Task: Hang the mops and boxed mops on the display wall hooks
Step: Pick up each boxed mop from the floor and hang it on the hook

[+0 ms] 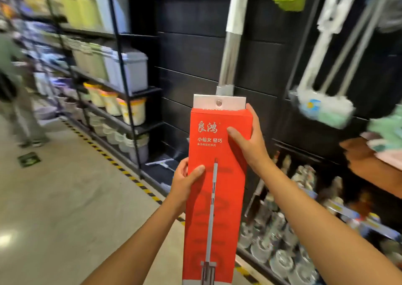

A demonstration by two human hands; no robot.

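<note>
Boxed mop (217, 197): long axis 6–12 o'clock, hang tab (219, 102) uppermost; left hand (187, 177) and right hand (250, 142) grasping side edges; bare display wall (191, 56) at 11 o'clock.

Both hands hold a tall red boxed mop (215, 182) upright before the black display wall (189, 51): the left hand (185, 182) grips its left edge, the right hand (250, 141) its upper right side. Its white hang tab (219, 102) sticks up, and mops (324, 101) hang to the right.
</note>
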